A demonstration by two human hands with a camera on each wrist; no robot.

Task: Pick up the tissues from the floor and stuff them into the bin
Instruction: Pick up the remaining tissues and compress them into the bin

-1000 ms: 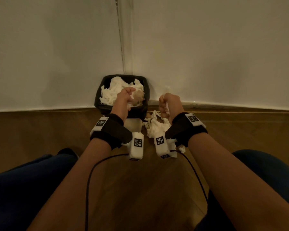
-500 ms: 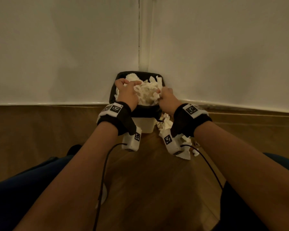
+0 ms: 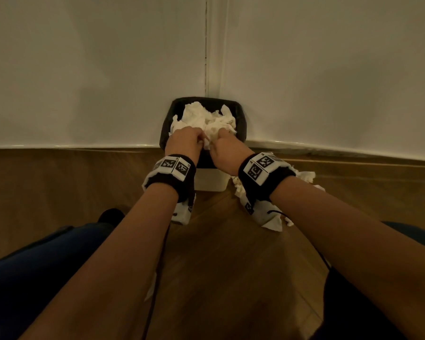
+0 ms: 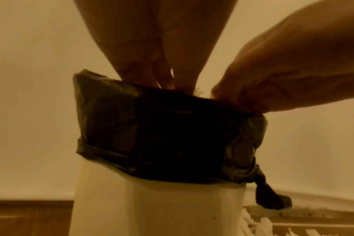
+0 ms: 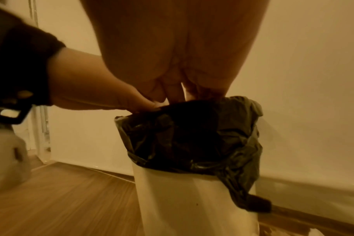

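A white bin point(image 3: 210, 181) with a black liner point(image 3: 241, 119) stands in the corner, heaped with crumpled white tissues point(image 3: 206, 116). My left hand point(image 3: 187, 138) and right hand point(image 3: 225, 146) sit side by side at its near rim and press down on the heap. In the left wrist view the left hand's fingers point(image 4: 162, 76) point straight down behind the liner point(image 4: 162, 135), and the right hand point(image 4: 273, 71) reaches in beside them. The right wrist view shows the right hand's fingers point(image 5: 178, 89) dipping into the bin point(image 5: 182, 135). All fingertips are hidden. More tissues point(image 3: 306, 176) lie on the floor to the right.
Two white walls meet right behind the bin. The floor is brown wood. My knees in dark trousers point(image 3: 47, 261) frame the lower corners. Cables hang from both wrist cameras. A small white scrap point(image 3: 150, 288) lies near my left forearm.
Both hands moved forward from in front of the bin onto the tissue heap and came together. The right hand carried its tissue from the floor pile into the bin.
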